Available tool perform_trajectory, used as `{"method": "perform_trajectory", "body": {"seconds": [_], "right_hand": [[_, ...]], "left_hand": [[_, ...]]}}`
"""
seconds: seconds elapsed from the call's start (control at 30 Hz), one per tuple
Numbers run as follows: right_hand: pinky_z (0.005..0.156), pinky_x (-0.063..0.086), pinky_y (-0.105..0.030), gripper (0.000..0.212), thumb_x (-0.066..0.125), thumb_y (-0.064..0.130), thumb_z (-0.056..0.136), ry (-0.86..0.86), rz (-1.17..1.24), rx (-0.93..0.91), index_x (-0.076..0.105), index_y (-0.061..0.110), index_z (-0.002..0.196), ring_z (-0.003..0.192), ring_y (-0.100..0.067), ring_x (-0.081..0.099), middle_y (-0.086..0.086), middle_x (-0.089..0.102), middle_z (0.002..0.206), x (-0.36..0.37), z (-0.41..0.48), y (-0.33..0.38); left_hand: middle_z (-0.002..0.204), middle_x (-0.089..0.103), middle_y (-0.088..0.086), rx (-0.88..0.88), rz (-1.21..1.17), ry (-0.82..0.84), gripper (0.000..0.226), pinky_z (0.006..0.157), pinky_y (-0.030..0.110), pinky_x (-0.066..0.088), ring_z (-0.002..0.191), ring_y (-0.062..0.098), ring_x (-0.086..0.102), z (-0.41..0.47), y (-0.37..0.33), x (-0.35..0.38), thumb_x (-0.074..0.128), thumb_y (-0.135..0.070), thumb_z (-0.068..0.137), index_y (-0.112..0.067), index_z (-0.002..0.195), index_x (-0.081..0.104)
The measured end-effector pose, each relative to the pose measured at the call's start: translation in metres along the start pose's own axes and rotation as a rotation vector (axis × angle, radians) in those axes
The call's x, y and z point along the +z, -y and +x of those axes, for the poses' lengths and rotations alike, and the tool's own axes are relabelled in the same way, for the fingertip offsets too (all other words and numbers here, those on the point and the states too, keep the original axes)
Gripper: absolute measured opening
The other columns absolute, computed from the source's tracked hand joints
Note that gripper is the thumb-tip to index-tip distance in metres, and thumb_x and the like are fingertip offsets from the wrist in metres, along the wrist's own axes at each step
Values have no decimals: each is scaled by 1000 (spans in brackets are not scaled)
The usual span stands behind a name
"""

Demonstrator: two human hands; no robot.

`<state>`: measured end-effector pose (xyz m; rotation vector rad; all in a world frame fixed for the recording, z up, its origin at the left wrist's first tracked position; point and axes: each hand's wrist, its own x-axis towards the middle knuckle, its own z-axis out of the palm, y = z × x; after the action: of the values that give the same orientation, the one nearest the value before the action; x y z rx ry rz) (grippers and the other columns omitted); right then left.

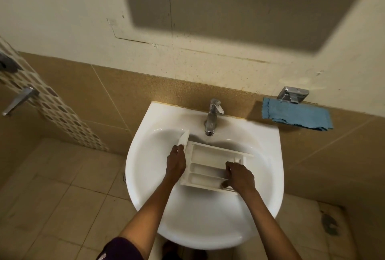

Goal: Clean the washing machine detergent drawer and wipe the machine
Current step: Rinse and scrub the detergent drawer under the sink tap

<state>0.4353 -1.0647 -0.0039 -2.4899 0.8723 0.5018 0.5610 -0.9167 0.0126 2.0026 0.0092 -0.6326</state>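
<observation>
A white plastic detergent drawer (208,164) with several compartments is held over the bowl of a white sink (187,214), just below the chrome tap (213,117). My left hand (176,163) grips the drawer's left end, by its front panel. My right hand (239,176) holds the right end, fingers curled over the compartment walls. No water runs from the tap. The washing machine is out of view.
A blue cloth (295,116) hangs from a chrome wall holder (292,94) to the right of the sink. A chrome lever handle (18,99) sticks out from the mosaic tile strip at far left. Beige tiled floor surrounds the sink.
</observation>
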Motion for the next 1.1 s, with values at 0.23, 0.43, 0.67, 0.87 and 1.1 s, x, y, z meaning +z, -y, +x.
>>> {"method": "perform_trajectory", "body": {"seconds": [0.23,0.43,0.67,0.87,1.1], "right_hand": [[53,39,-17,49,71,-5,69,122,191,-141,32,24,63,66,-19,42,1,45,67,-9,6,-16],[49,27,-15,52,78,3,63,39,171,-127,30,23,60,71,-20,40,-1,46,72,0,8,-14],[48,24,-17,52,80,9,64,75,160,-133,30,22,60,60,-16,34,6,38,62,-2,8,-14],[58,36,-21,48,67,-8,70,94,149,-165,32,25,62,75,-19,42,-4,46,82,-4,9,-21],[52,29,-14,49,74,-3,63,29,214,-161,32,23,60,65,-15,36,0,41,74,2,5,-19]], "left_hand": [[120,55,18,-3,2,12,42,82,29,32,93,23,45,1,1,1,24,-30,102,-4,124,48],[118,56,19,-6,11,6,42,83,29,32,93,24,45,2,2,1,24,-31,102,-4,121,49],[114,56,18,-10,8,8,40,81,30,31,91,26,45,2,3,1,23,-31,101,-4,114,50],[119,55,18,-7,25,6,41,83,29,30,93,23,43,2,3,1,23,-30,101,-5,121,49],[116,57,20,5,15,6,41,82,29,31,92,25,45,3,4,1,23,-31,101,-3,116,50]]}}
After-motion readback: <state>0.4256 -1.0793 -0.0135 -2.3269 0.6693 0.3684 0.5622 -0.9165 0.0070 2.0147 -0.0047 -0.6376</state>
